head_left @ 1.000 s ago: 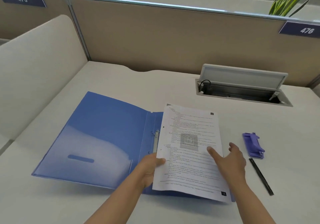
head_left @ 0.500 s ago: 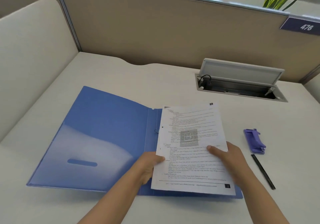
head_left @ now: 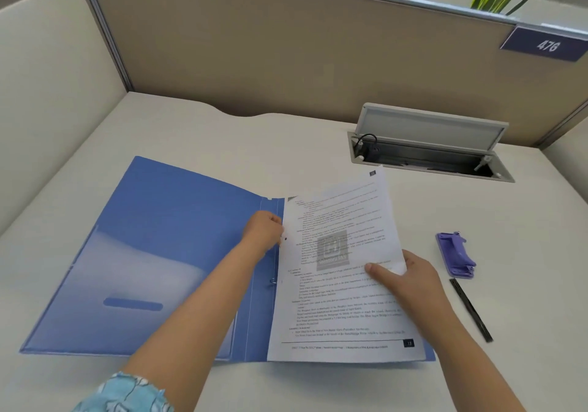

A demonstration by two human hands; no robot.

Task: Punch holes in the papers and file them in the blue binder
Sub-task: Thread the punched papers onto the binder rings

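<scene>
Fingers [head_left: 378,268] of both hands pinch papers [head_left: 343,271] over open blue binder [head_left: 159,252] rings.

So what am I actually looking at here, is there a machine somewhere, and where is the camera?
No machine here: a person works with bare hands, and the one camera sits on their head, looking down at a desk. On it lies an open blue binder with printed papers over its right side. The left hand pinches the papers' left edge by a punched hole, near the binder's rings. The right hand holds the right edge, thumb on top. To the right sit a purple hole punch and a black strip, both untouched. Behind is an open cable hatch.
</scene>
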